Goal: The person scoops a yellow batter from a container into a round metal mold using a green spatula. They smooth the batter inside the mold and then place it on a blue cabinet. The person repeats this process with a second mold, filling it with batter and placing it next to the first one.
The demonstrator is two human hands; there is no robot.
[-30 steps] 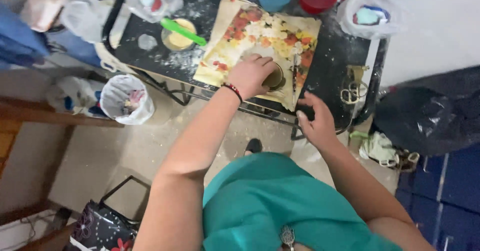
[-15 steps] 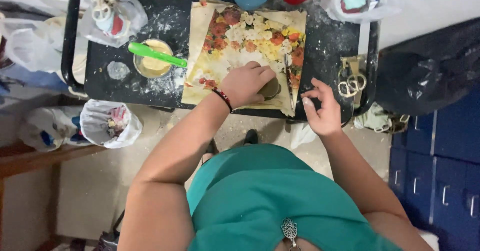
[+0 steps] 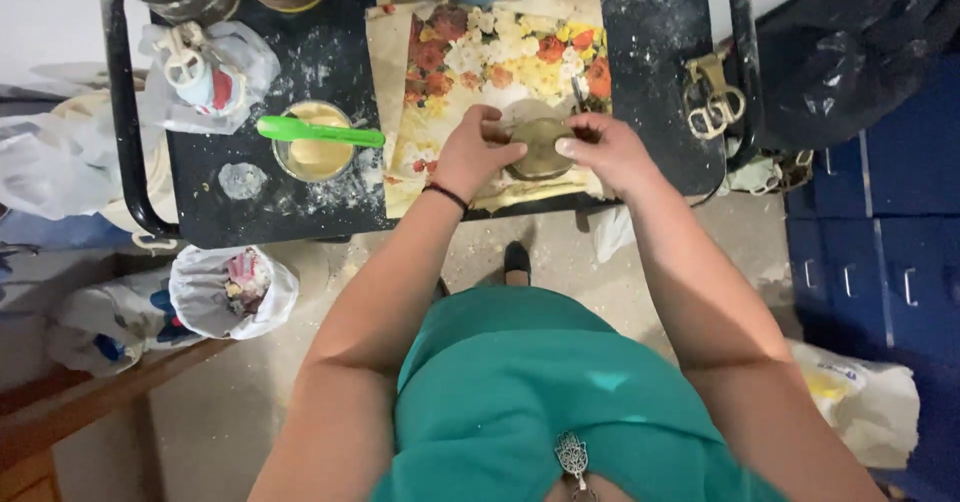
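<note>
Your black work table (image 3: 650, 82) carried a floral-printed paper sheet (image 3: 500, 62) at 12 o'clock. On it lay a round brownish disc (image 3: 540, 147), which your left hand (image 3: 478, 154) pinched at its 9 o'clock edge and your right hand (image 3: 605, 152) at 3 o'clock, fingers curled: likely positioning; pressing it flat would demand steady contact. A glue cup (image 3: 315, 157) with a green stick (image 3: 320, 132) sat at 9 o'clock, scissors (image 3: 710, 97) at 3, neither obstructing.

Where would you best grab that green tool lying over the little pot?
Probably by the long handle end of the green tool, coming from above. It lies flat across the rim of the small pot, its right end jutting past the rim, free of both the left hand and right hand.
</note>
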